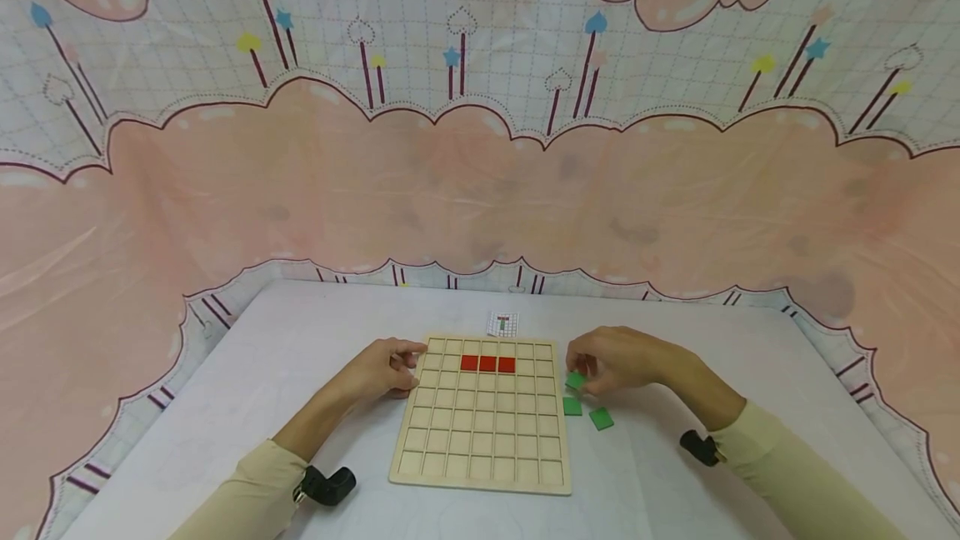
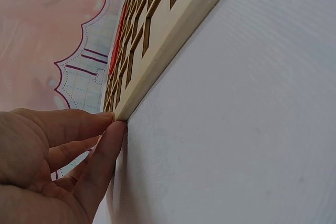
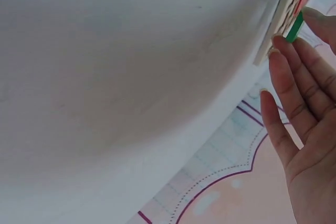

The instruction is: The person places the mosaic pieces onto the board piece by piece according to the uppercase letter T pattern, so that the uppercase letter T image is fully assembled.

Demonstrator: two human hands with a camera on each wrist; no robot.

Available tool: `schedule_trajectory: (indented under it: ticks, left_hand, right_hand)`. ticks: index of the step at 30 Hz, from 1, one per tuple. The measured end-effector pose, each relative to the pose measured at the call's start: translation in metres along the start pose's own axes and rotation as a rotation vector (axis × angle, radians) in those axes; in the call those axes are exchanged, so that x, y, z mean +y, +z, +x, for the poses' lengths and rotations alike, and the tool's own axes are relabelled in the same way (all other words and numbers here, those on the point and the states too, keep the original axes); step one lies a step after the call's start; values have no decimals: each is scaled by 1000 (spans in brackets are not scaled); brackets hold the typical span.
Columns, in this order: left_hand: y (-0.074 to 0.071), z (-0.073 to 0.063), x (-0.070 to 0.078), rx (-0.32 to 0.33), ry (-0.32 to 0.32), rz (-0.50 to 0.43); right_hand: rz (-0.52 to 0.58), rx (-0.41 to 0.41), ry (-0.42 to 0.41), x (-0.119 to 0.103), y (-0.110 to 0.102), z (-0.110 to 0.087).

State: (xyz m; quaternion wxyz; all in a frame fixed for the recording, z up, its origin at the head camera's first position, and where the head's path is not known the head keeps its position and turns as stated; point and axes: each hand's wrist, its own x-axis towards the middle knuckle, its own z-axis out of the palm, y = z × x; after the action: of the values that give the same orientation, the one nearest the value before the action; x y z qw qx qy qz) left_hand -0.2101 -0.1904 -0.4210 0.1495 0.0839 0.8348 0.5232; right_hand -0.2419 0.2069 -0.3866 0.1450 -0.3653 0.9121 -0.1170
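Observation:
A light wooden grid board (image 1: 482, 422) lies on the white surface, with three red square tiles (image 1: 487, 364) side by side in its second row from the far edge. My left hand (image 1: 378, 369) touches the board's left edge with index finger and thumb, set apart along that edge in the head view. To the right of the board, my right hand (image 1: 618, 357) pinches a green square tile (image 1: 575, 380) between thumb and fingers; this tile (image 3: 295, 29) stands on edge in the right wrist view. Two more green tiles, one by the board's edge (image 1: 572, 407) and one farther right (image 1: 601, 418), lie below that hand.
Beyond the board's far edge lies a small white card (image 1: 502, 323) printed with a grid and a red and green pattern. A pink and white patterned cloth (image 1: 480, 190) hangs behind the table. Black devices (image 1: 328, 486) are strapped at both wrists.

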Motion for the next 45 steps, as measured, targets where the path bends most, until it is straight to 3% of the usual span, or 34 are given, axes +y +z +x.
schedule_trajectory:
  ticks: [45]
  left_hand:
    - [1,-1,0,3,2,-11]
  right_hand:
    - [16,0,-113,-30,-4,36]
